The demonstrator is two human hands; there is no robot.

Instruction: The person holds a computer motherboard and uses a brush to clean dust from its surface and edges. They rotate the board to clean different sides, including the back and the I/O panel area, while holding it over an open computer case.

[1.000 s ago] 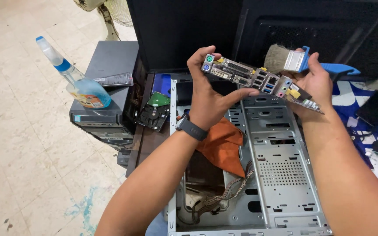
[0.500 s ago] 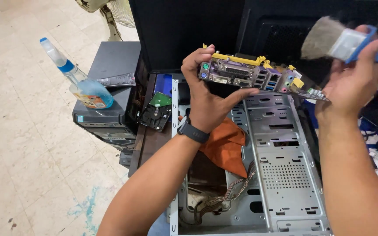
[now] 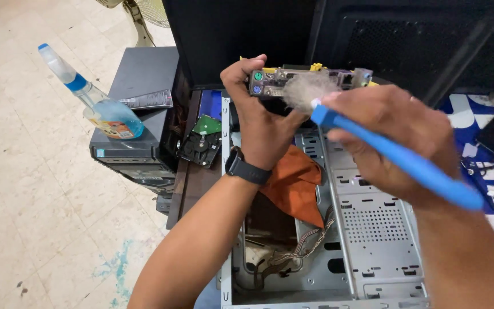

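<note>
Blue-handled brush (image 3: 395, 157) sits clamped in my right hand (image 3: 393, 140), its dusty bristles pressed against the port edge of the circuit board (image 3: 301, 80). My left hand (image 3: 261, 123) has its grip closed around that board's left end, holding it up above the open metal computer case (image 3: 367, 229). An orange cloth (image 3: 295, 186) lies inside the case, and a spray bottle (image 3: 95, 103) stands off to the left.

Left hand (image 3: 264, 123) gripping motherboard (image 3: 307, 80), right hand (image 3: 393, 143) with blue brush (image 3: 395, 154) against it.
</note>
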